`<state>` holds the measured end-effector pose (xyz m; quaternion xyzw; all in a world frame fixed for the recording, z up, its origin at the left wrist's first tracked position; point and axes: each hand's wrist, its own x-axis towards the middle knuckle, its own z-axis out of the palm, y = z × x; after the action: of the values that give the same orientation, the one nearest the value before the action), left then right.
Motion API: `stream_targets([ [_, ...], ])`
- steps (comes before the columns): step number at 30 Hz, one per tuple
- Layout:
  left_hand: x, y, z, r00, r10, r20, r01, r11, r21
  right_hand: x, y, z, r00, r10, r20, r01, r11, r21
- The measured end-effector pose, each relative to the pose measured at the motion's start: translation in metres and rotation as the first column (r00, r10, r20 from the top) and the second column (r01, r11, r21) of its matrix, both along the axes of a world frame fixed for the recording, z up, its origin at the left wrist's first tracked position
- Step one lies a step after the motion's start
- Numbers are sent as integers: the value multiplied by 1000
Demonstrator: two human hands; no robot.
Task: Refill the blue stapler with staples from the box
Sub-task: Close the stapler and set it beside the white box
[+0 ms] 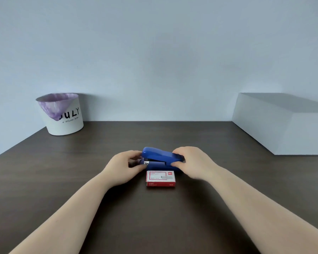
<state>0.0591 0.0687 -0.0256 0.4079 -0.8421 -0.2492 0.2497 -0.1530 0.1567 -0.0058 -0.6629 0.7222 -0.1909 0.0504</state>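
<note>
While both forearms reach up from the lower corners of the frame, the nearest task item is the box of staples (160, 178), a red and white carton lying flat and shut on the dark table (62, 189) just below centre. Just beyond it, close to touching its far edge, sits the blue stapler (162, 158), lengthwise across the middle of the frame, with its nose and a glint of metal at its left end.

The step in hand looks like opening the stapler's top to reach the staple channel. To do it well, I judge the base should be pinned down at the hinge end while the top is lifted from the nose, slowly, so the sprung parts do not snap (the carton can wait until the channel is bare).

The left hand (125, 168) is curled narrowly at the nose, fingertips touching the front of the stapler; whether it truly pinches the top is hard to tell. The right hand (193, 163) is closed over the rear end, thumb on the near side, fingers wrapped over the top.

Farther back, in the upper left, a white bin (64, 120) with a purple liner stands by the wall; a pale block (275, 125) fills the right.
</note>
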Motion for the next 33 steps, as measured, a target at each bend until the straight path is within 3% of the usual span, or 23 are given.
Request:
stream_targets([
  [4, -10, -2, 13, 959, 223, -176, -230, 973, -17, -17, 6, -1, 997, -71, 11, 71, 997, -18],
  [7, -33, -2, 32, 924, 318, -214, -331, 943, -28, -40, 13, -2, 985, -164, 54, 167, 985, -47],
  [12, -104, 11, 48, 973, 220, -76, -224, 973, -55, -82, 29, -13, 933, -327, 154, 347, 929, -129],
  [19, -220, 40, 25, 996, 71, 54, -70, 997, -18, -136, 43, -22, 880, -435, 190, 473, 840, -265],
  [25, -283, 34, 10, 994, 78, 81, -83, 995, 59, -179, 24, -18, 798, -543, 262, 597, 772, -216],
  [33, -320, 14, 0, 981, 192, 15, -193, 981, 29, -218, -13, -22, 723, -617, 312, 687, 692, -222],
])
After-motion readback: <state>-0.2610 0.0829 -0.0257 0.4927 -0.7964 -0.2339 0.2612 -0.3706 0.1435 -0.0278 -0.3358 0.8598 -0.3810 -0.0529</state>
